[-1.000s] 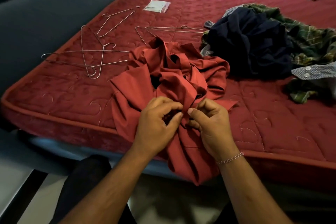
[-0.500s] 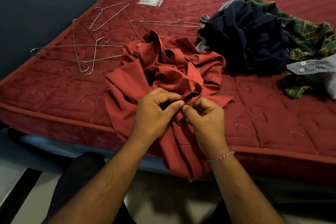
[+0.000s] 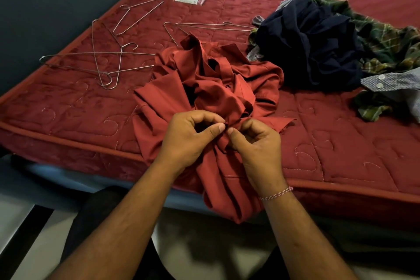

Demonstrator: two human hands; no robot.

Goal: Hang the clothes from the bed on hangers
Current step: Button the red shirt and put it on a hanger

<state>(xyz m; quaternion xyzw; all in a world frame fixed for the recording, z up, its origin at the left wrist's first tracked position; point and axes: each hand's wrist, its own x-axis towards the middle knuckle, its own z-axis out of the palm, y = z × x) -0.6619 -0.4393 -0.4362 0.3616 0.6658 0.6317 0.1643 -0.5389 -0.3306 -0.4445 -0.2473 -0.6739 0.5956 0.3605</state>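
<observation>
I'm barely started. My left hand (image 3: 191,137) and right hand (image 3: 256,145) both pinch a fold of the red shirt (image 3: 218,88), thumbs nearly touching, probably at its button placket. The shirt lies bunched at the near edge of the bed (image 3: 341,143), its tail hanging over the side. No garment is on a hanger yet: the wire hangers (image 3: 109,57) lie bare toward the left edge, and the navy garment (image 3: 309,43) and green plaid shirt (image 3: 386,38) wait in a heap toward the right edge.
</observation>
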